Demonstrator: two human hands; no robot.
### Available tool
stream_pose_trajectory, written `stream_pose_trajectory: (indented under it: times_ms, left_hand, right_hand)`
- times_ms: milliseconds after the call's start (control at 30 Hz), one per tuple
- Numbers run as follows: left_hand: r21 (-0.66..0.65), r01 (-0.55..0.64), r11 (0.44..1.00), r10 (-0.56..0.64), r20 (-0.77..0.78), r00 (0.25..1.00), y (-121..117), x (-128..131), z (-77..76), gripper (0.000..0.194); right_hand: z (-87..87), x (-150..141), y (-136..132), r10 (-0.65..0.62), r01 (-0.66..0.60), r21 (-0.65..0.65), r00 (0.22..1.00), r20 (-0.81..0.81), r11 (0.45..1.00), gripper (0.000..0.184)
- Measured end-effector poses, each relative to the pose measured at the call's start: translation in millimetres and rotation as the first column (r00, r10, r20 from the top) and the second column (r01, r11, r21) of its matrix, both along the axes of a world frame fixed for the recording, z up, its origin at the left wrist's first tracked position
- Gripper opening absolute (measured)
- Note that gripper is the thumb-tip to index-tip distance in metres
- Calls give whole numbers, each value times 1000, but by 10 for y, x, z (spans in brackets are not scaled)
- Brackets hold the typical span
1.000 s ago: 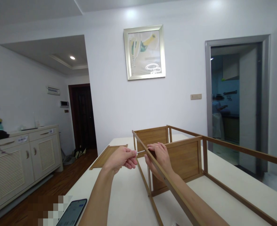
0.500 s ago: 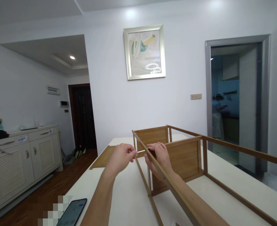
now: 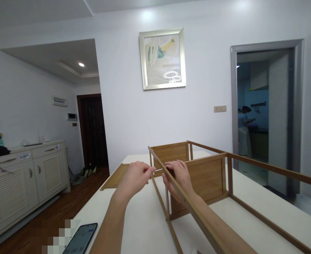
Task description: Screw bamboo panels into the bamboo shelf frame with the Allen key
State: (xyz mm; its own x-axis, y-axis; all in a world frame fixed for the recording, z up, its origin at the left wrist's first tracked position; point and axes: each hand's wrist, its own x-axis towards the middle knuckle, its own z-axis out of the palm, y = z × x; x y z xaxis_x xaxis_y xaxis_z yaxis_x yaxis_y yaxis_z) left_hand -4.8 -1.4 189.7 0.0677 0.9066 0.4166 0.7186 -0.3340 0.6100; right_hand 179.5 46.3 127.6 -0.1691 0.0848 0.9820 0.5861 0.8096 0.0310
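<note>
A bamboo shelf frame (image 3: 208, 176) lies on its side on the white table (image 3: 145, 225). My left hand (image 3: 135, 178) pinches a thin metal tool (image 3: 158, 170), a small key or screw driver, whose tip meets the frame's near rail. My right hand (image 3: 179, 176) reaches through the frame and wraps its fingers over that rail and the upright panel, right by the tool's tip.
A loose bamboo panel (image 3: 117, 175) lies flat at the table's far left. A phone (image 3: 80, 240) rests at the near left edge. A white sideboard (image 3: 23, 176) stands on the left. A person (image 3: 244, 130) stands in the kitchen beyond the doorway on the right.
My left hand has turned slightly on the tool, fingers rolling over it. My right hand and the frame have stayed put.
</note>
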Motion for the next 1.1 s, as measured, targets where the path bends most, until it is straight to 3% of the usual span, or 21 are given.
stream_pose_trajectory:
  times_ms: [100, 167, 367, 467, 667, 967, 1100]
  left_hand:
    - [-191, 112, 975, -46, 320, 946, 47, -36, -19, 55]
    - [-269, 183, 946, -45, 451, 892, 72, -53, -36, 55]
    - [-429, 366, 826, -81, 553, 830, 127, -84, -113, 55]
    - [-418, 464, 781, -108, 642, 759, 174, -104, -146, 50]
    - [-338, 530, 777, -126, 742, 658, 217, -109, -165, 41]
    - [-296, 544, 785, -163, 749, 642, 210, -126, -172, 37]
    - [-307, 514, 801, -167, 711, 683, 184, -114, -156, 43]
  right_hand:
    - [-4, 1, 7, 3, -3, 1, 1000, -3, 1000, 19]
    - [-5, 1, 11, -1, 1, 3, 1000, -4, 1000, 20]
    - [-10, 2, 19, -5, 5, 9, 1000, -4, 1000, 20]
    - [-10, 1, 17, -2, 2, 8, 1000, -6, 1000, 21]
    - [-12, 1, 20, -14, 13, 12, 1000, 2, 1000, 20]
    - [-28, 0, 35, -9, 9, 5, 1000, 4, 1000, 20]
    - [-27, 0, 39, -19, 19, 15, 1000, 9, 1000, 21]
